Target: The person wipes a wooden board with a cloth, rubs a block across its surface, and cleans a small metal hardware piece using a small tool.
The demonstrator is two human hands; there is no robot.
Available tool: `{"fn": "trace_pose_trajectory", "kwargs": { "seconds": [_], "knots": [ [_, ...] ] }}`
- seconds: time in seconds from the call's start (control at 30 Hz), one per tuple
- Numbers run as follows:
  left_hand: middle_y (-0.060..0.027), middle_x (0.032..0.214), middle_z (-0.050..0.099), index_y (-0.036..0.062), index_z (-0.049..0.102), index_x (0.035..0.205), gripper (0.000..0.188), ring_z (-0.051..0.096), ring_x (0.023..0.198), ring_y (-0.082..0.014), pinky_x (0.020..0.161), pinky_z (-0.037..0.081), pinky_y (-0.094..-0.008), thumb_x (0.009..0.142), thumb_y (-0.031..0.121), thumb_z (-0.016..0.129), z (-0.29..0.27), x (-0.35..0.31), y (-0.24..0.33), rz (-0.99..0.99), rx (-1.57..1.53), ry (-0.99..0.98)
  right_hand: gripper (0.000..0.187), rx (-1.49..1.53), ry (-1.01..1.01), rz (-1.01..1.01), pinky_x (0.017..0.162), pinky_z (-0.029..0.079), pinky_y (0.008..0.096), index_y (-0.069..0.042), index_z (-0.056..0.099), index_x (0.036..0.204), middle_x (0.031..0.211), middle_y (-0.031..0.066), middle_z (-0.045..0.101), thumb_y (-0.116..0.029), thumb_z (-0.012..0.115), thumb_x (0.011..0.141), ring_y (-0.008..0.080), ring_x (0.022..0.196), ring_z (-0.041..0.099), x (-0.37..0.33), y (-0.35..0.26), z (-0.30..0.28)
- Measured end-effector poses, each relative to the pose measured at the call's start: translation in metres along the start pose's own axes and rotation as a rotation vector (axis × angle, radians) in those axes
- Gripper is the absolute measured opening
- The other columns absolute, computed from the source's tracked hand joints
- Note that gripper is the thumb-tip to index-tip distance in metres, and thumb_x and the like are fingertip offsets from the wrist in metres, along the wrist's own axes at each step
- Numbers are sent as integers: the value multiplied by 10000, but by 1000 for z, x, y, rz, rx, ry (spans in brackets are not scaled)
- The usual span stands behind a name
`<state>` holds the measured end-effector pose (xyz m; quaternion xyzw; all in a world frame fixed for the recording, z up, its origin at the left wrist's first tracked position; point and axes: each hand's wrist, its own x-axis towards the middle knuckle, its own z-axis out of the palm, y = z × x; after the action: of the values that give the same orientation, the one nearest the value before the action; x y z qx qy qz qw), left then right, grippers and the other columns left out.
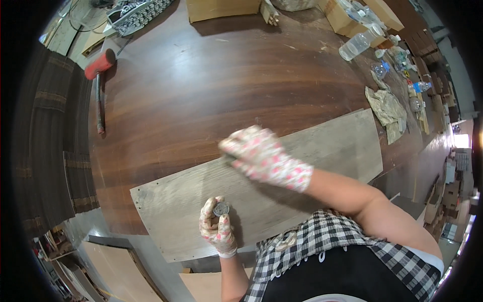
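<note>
A grey wood-grain board (181, 201) with small holes near its left end lies slanted across the near side of the table. My left hand (216, 234), in a white glove with a pink pattern, grips a small round tub (221, 209) above the board's left part. Grey material shows in the tub's open top. My right hand (261, 156), gloved alike and somewhat blurred, is over the board's far edge, its fingers curled together. Whatever they may hold is hidden beneath them.
A red-headed mallet (100, 64) lies at the table's left edge. Cardboard boxes (221, 10) stand at the far side. Plastic bottles (357, 45) and a crumpled cloth (387, 110) lie on the right. Dark stacked panels (48, 131) stand left of the brown table (201, 100).
</note>
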<state>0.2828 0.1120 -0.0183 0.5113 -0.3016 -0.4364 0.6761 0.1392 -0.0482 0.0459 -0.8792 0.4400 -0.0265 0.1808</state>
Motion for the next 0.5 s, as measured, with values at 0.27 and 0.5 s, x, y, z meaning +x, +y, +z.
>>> {"fn": "trace_pose_trajectory", "kwargs": {
  "seconds": [0.27, 0.5],
  "knots": [
    [-161, 1161, 566, -36, 509, 1210, 475, 571, 1045, -226, 877, 472, -321, 802, 144, 671, 23, 11, -4, -12, 4, -149, 383, -36, 333, 99, 840, 463, 432, -92, 557, 1143, 1076, 142, 566, -294, 580, 819, 297, 971, 545, -50, 64, -16],
    [-165, 1172, 555, -37, 502, 1215, 450, 567, 1072, -269, 895, 467, -357, 809, 102, 637, 9, 14, -6, -40, 109, -165, 329, -53, 170, 118, 831, 464, 422, -112, 577, 1124, 1041, 97, 573, -278, 580, 840, 284, 988, 541, -57, 65, -20]
  ]
}}
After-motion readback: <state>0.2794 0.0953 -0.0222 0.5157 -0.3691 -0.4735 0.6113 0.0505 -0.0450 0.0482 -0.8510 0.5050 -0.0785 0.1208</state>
